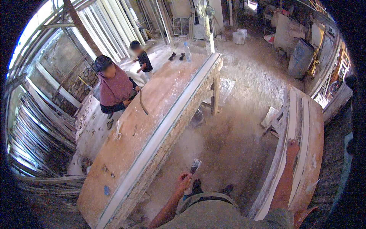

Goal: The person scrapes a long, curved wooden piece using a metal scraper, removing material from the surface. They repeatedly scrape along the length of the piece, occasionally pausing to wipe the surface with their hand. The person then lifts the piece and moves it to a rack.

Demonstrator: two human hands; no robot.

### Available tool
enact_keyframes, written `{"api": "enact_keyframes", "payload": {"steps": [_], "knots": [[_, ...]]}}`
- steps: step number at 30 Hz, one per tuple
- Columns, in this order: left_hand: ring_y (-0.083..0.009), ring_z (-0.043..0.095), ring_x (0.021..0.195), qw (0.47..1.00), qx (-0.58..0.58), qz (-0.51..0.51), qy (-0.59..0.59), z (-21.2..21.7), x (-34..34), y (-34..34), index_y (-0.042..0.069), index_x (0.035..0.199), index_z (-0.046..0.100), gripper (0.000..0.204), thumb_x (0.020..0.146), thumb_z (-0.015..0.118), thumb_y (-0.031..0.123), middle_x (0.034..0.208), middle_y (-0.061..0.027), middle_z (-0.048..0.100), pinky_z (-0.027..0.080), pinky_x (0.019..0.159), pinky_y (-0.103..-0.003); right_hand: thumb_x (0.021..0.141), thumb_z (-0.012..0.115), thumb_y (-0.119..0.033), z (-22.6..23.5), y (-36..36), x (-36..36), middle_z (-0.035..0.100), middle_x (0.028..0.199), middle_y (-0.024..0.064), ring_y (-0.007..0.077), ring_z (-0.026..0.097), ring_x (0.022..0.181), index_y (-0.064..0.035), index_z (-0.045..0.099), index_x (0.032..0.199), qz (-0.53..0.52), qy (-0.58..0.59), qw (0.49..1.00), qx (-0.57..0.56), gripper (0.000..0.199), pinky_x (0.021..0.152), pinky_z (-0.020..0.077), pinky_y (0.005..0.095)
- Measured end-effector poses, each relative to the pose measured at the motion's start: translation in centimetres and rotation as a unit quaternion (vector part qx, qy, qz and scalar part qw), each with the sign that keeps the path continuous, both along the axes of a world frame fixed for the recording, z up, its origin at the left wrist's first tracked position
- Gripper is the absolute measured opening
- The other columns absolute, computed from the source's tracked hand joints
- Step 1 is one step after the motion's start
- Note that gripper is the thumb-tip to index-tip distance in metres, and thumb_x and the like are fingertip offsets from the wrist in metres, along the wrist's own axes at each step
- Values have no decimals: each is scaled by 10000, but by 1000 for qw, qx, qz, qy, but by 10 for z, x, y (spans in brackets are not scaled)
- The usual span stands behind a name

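My left hand (184, 180) is closed around the handle of a small paintbrush (195, 166), held low over the dusty floor beside a long wooden workbench (126, 152). A pale painted strip (167, 122) lies along that bench's near edge. My right hand (292, 147) reaches out to a second bench on the right (314, 129) and rests on pale strips (301, 126) laid on it; its fingers are too small to read.
Two other people stand at the far side of the long bench: one in a maroon top (114, 89), a smaller one behind (142, 58). A bottle (187, 49) stands at the bench's far end. A blue drum (301, 57) sits at the back right. Stacked frames line the left wall.
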State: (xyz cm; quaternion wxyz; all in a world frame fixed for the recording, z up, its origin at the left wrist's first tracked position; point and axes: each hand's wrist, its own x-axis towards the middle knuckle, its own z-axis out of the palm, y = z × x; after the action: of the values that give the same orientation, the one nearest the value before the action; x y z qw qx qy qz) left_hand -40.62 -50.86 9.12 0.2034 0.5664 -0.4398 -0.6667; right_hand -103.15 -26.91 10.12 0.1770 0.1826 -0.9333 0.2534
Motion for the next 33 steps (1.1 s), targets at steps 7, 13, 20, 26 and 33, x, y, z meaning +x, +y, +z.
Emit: {"api": "enact_keyframes", "payload": {"steps": [7,13,20,26,33], "knots": [[-59,504,613,996,-51,-72,27,25,-41,-8,110,1059,672,262,935,716,337,807,36,604,397,491,-248,882,672,-201,-10,29,18,684,948,225,404,660,902,17,676,920,-4,-29,992,122,221,838,526,491],[-52,499,615,988,-58,-139,42,0,-66,-31,111,1067,674,256,938,715,328,803,46,599,391,503,-239,841,695,-232,-38,88,81,679,942,203,381,650,943,13,687,927,42,87,977,190,259,870,501,485],[-55,513,643,985,-83,-132,73,-3,-58,-50,99,1051,684,227,946,707,299,799,42,598,410,527,-236,707,714,-52,-28,143,130,619,728,111,278,633,608,-27,542,727,0,-100,987,125,175,591,559,408],[-72,542,716,997,-14,-67,45,-3,-28,-54,88,1058,685,242,944,708,301,817,27,601,449,582,-249,729,694,-34,-16,98,125,556,597,59,179,614,525,-45,506,714,10,-150,986,-70,190,497,543,351],[-72,543,665,999,-43,-2,12,-7,-7,-37,79,1028,682,229,942,711,289,786,29,601,458,558,-252,748,725,-69,-12,34,90,576,618,63,194,621,512,-11,559,769,82,-76,994,7,178,521,562,361]]}}
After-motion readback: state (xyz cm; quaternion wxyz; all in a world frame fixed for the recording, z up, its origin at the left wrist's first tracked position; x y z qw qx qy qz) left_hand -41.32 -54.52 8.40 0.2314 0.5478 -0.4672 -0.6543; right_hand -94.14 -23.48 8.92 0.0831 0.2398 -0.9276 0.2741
